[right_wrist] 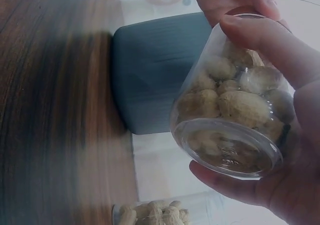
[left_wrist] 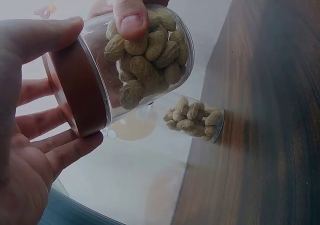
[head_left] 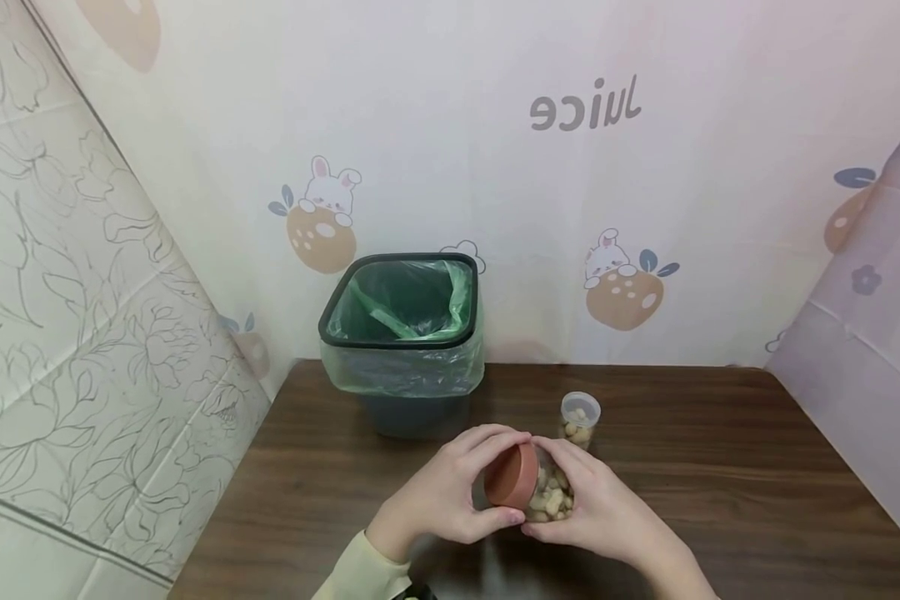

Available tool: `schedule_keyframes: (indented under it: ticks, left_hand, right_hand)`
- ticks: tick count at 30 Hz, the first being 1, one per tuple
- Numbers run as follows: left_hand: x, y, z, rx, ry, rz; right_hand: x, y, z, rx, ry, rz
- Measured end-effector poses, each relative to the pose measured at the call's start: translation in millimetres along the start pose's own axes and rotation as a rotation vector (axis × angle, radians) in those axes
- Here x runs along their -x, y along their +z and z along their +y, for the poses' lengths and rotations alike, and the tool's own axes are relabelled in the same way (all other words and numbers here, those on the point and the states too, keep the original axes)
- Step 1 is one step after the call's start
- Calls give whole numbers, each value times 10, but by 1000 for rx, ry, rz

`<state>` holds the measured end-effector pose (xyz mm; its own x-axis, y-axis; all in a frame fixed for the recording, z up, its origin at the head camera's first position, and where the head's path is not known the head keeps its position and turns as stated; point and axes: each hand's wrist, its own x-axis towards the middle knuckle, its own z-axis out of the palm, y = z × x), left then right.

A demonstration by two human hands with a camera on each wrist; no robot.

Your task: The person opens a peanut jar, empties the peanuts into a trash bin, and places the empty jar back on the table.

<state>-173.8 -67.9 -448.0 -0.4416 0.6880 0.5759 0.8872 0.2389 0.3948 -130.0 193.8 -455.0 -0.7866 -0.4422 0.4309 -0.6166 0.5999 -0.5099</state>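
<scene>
A clear jar of peanuts (head_left: 552, 493) with a reddish-brown lid (head_left: 513, 475) is held between both hands above the table, tilted with its lid to the left. My left hand (head_left: 461, 487) grips the lid, thumb on one side and fingers on the other, as the left wrist view shows. Around the jar's clear body curls my right hand (head_left: 607, 508); its thumb presses the side near the lid. In the right wrist view the jar's bottom (right_wrist: 227, 147) faces the camera. Just beyond the hands stands a smaller clear container (head_left: 579, 417) with peanuts inside.
A dark bin (head_left: 416, 417) lined with a green translucent bag (head_left: 405, 367) stands at the table's back left. Behind the dark wooden table (head_left: 690, 450) hangs a printed curtain (head_left: 450, 125), with patterned panels at left and right.
</scene>
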Motion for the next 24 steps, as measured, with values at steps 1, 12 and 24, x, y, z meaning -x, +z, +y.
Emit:
schedule_keyframes:
  ticks: [1,12,24]
  left_hand:
    - [2,0,0,-3,-10,7]
    - [19,42,-6,3,-113,45]
    - [12,22,55,44,-208,18]
  right_hand:
    - [-5,6,0,6,-5,5]
    - [-32,20,-14,58,-18,49]
    - [-35,-4,-23,30,33,20]
